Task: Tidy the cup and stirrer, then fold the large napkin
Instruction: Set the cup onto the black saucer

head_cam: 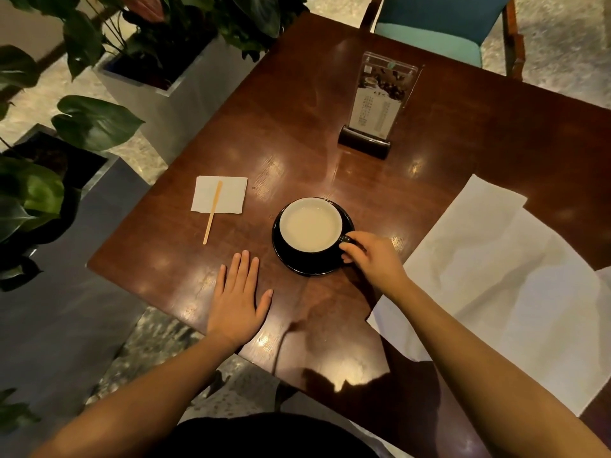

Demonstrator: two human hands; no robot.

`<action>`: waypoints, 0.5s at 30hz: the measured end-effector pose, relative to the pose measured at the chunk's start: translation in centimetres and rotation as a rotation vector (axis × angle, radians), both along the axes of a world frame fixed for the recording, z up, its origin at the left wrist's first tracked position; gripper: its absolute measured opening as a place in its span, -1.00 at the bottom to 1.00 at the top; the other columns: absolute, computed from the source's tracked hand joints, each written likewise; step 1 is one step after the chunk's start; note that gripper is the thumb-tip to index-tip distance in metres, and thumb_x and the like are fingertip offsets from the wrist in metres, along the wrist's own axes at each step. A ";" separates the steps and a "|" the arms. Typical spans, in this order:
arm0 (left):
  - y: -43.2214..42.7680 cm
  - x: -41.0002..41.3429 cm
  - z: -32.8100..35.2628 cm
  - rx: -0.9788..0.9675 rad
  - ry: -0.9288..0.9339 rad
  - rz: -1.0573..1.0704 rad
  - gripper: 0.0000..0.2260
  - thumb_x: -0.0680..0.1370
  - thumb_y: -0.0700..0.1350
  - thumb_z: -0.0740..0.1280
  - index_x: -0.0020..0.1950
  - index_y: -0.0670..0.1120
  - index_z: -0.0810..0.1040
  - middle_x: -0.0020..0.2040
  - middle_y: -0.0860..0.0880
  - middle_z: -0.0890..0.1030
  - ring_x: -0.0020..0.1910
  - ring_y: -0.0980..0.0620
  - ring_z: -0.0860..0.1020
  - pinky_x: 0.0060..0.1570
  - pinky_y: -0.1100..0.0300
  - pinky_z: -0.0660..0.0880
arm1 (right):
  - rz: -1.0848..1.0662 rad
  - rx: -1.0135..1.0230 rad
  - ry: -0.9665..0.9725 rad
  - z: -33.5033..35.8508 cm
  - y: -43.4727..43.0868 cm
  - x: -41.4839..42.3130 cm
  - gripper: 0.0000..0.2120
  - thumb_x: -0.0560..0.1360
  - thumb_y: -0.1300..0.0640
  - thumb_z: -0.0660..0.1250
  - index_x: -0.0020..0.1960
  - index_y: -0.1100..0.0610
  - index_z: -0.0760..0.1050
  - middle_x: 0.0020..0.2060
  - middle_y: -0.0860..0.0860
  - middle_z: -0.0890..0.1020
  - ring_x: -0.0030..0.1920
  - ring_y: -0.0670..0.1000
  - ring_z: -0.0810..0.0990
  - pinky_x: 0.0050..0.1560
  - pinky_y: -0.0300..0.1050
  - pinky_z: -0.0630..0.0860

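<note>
A dark cup (310, 224) with a white inside, full of pale milky drink, stands on a black saucer (297, 264) near the middle of the wooden table (297, 127). My right hand (370, 259) pinches the cup's handle at its right side. My left hand (239, 295) lies flat on the table, fingers apart, just left of the saucer and holding nothing. A wooden stirrer (212, 213) lies across a small white napkin (228, 195) farther left. The large white napkin (496, 285) lies spread open and creased at the right, under my right forearm.
An acrylic menu stand (373, 104) on a dark base stands behind the cup. A teal chair (439, 31) is at the table's far side. Potted plants in grey planters (158, 104) line the left side. The table's near corner points toward me.
</note>
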State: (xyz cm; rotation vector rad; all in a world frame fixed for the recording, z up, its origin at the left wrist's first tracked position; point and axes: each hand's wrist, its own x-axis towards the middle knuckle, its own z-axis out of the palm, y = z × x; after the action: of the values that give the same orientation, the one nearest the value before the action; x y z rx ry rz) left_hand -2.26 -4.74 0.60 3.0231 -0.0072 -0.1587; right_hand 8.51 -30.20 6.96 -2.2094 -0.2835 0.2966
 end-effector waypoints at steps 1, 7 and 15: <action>0.0 0.0 0.0 -0.004 0.000 -0.001 -0.39 0.58 0.19 -0.05 0.52 -0.15 0.07 0.53 -0.13 0.05 0.52 -0.03 -0.05 0.46 -0.01 -0.15 | -0.002 -0.001 -0.001 0.0 0.0 0.0 -0.81 0.56 0.15 0.26 0.08 0.21 0.56 -0.15 0.10 0.66 -0.29 -0.14 0.62 -0.20 -0.49 0.47; 0.0 0.0 -0.1 -0.012 -0.004 0.001 -0.39 0.58 0.18 -0.04 0.52 -0.16 0.08 0.53 -0.13 0.07 0.52 -0.04 -0.03 0.46 -0.01 -0.15 | -0.003 0.001 0.003 0.3 -0.1 0.4 -0.79 0.55 0.15 0.28 0.13 0.20 0.55 -0.21 0.09 0.66 -0.31 -0.16 0.60 -0.21 -0.50 0.47; 0.1 0.0 -0.3 -0.012 -0.004 0.002 -0.39 0.58 0.19 -0.04 0.52 -0.16 0.08 0.53 -0.14 0.06 0.52 -0.04 -0.05 0.46 -0.01 -0.15 | -0.028 -0.002 0.021 -0.3 -0.5 0.4 -0.74 0.54 0.15 0.29 0.19 0.21 0.54 -0.20 0.04 0.62 -0.32 -0.16 0.59 -0.22 -0.48 0.47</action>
State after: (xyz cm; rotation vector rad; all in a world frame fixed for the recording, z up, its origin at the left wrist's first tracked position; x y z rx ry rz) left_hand -2.21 -4.66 0.34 3.0118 -0.0050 -0.1522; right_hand 8.88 -30.68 6.67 -2.2094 -0.2412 0.3048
